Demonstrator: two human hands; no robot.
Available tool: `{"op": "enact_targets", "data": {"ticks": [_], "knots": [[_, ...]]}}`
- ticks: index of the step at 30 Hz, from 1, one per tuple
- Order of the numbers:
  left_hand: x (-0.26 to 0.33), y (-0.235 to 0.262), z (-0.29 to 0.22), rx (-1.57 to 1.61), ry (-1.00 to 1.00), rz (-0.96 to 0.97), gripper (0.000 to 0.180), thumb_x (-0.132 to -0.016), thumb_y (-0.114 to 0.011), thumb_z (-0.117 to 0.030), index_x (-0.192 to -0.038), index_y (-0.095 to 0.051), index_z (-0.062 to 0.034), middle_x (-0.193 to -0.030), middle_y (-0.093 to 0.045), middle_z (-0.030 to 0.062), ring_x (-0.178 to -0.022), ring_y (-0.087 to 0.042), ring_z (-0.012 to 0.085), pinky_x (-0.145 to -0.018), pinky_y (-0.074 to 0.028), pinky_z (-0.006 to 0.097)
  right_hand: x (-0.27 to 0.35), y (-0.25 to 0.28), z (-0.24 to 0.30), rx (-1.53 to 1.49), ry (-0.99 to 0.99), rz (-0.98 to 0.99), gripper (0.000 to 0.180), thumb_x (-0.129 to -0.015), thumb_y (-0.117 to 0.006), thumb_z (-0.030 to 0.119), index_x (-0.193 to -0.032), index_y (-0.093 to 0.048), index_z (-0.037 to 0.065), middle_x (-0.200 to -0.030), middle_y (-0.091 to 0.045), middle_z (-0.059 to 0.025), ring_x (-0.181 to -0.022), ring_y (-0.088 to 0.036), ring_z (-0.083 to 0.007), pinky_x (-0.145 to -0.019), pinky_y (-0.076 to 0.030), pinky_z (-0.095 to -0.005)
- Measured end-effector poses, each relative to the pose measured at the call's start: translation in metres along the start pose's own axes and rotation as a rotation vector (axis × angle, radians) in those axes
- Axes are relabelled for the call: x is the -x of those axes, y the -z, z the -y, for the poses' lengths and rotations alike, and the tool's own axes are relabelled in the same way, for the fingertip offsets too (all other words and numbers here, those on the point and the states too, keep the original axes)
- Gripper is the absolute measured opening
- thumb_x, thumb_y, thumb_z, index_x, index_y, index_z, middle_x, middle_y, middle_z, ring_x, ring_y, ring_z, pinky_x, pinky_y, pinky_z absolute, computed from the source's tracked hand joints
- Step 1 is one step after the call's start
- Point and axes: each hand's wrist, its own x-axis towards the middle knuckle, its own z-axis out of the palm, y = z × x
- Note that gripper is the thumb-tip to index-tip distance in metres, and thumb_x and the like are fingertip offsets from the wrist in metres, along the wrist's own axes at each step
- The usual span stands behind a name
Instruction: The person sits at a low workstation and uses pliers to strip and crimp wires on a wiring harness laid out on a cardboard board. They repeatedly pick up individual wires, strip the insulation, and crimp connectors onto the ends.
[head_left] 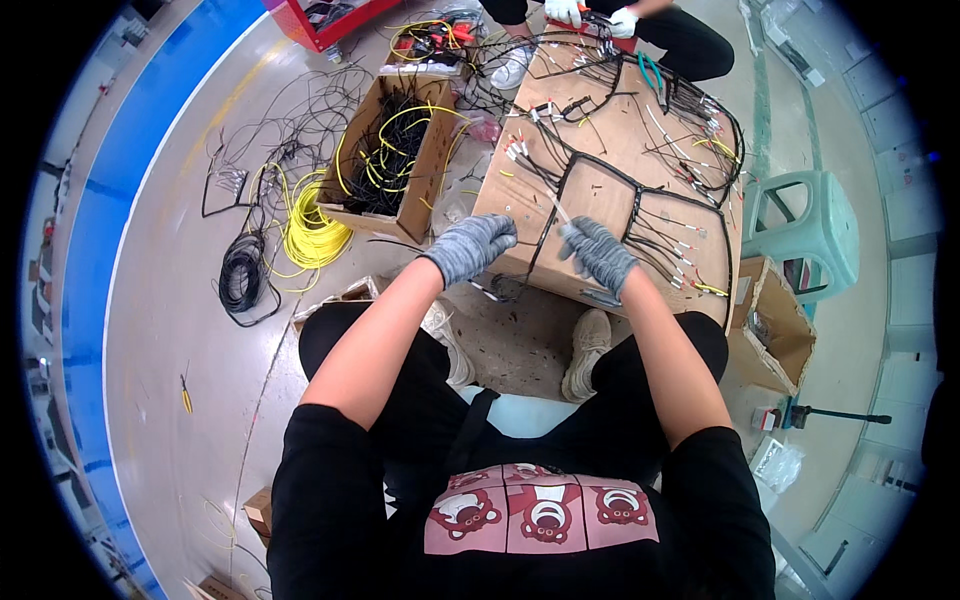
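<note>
Both hands wear grey knitted gloves over the near edge of the square brown plywood worktop (600, 150). The left hand (470, 247) and right hand (598, 255) sit close together, each pinched on one end of a thin white cable tie (560, 212) held above the black bundled wire harness (590, 175). The tie looks light, springy and slick, so it is probably best gripped near its ends. The harness seems limp and easily tangled.
</note>
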Motion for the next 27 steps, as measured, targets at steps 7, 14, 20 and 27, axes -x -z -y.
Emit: {"op": "enact_targets", "data": {"ticks": [7,14,20,27], "knots": [[-0.002,0.015,-0.032,-0.433,-0.125,-0.089,0.016,-0.087,-0.054,-0.020,-0.095,-0.060,-0.0091,-0.093,-0.059,0.0122,-0.089,-0.059,0.0304,-0.079,-0.047,0.041,0.006,-0.015,0.001,0.513,0.719,-0.276,0.034,-0.096,-0.043,0.028,-0.115,-0.057,0.003,-0.099,-0.062,-0.0196,-0.092,-0.058,-0.0370,-0.085,-0.046,-0.0404],[0.002,0.024,-0.042,-0.507,-0.101,-0.184,0.015,-0.086,-0.054,-0.022,-0.093,-0.060,-0.0096,-0.091,-0.058,0.0095,-0.088,-0.059,0.0272,-0.076,-0.048,0.040,0.010,-0.028,0.023,0.596,0.441,-0.168,0.033,-0.091,-0.044,0.021,-0.118,-0.057,0.006,-0.104,-0.060,-0.0213,-0.094,-0.057,-0.0376,-0.085,-0.046,-0.0417],[0.002,0.032,-0.049,-0.554,-0.154,-0.203,0.014,-0.085,-0.056,-0.020,-0.093,-0.060,-0.0103,-0.091,-0.058,0.0090,-0.089,-0.059,0.0269,-0.077,-0.047,0.038,0.011,-0.028,0.024,0.602,0.662,-0.268,0.028,-0.090,-0.049,0.014,-0.115,-0.059,0.005,-0.110,-0.056,-0.0201,-0.098,-0.057,-0.0354,-0.087,-0.046,-0.0392],[-0.003,0.048,-0.039,-0.433,-0.134,-0.262,0.013,-0.083,-0.060,-0.019,-0.092,-0.061,-0.0089,-0.092,-0.059,0.0098,-0.087,-0.059,0.0284,-0.076,-0.047,0.039,0.001,-0.022,0.027,0.394,0.519,-0.012,0.024,-0.088,-0.053,0.014,-0.106,-0.062,0.002,-0.097,-0.063,-0.0197,-0.095,-0.058,-0.0360,-0.086,-0.046,-0.0403]]}}
